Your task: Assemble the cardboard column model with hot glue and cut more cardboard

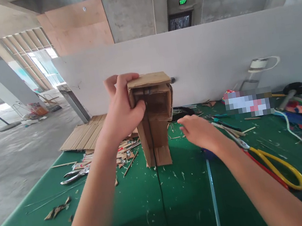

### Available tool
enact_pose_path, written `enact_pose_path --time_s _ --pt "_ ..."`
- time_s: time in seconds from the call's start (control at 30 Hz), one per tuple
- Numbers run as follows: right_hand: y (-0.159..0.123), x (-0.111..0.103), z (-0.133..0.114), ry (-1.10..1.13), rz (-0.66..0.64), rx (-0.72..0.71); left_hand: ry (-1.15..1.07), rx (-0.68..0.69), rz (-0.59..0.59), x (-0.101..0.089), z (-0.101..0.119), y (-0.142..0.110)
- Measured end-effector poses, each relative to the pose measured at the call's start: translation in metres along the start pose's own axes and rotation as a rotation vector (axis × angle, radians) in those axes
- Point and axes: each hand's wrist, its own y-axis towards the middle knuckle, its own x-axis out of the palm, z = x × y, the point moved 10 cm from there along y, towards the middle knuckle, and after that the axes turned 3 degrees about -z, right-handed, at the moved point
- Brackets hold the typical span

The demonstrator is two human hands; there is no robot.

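A tall brown cardboard stand is upright on the green tabletop, with a box-like open compartment at its top. My left hand grips the upper left side of this compartment, thumb at its front edge and fingers over the top. A thin black cord hangs down the front of the stand and runs toward me. To the right of the stand, apart from it, my right hand is closed with its fingers curled. Whatever it may hold is hidden. A small dark knob sticks out at the compartment's upper right.
Pliers and cardboard scraps lie to the left. Yellow-handled scissors are at the right, and a light blue strip lies in front. A low white partition stands behind the green table.
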Motion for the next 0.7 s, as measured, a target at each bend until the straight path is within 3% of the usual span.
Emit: enact_pose_path --time_s 0.13,0.27,0.57,0.7 --pt "0.005 0.061 -0.025 -0.009 -0.195 -0.115 -0.049 -0.001 0.010 0.000 -0.003 -0.001" --pt "0.007 0.089 -0.032 -0.011 -0.275 -0.150 -0.057 -0.008 0.008 0.001 -0.004 -0.001" --pt "0.004 0.081 -0.024 0.025 -0.308 -0.112 -0.104 -0.007 -0.004 0.002 -0.003 -0.001" --pt "0.000 0.057 -0.015 0.084 -0.288 -0.095 -0.099 0.016 0.022 0.003 -0.002 0.000"
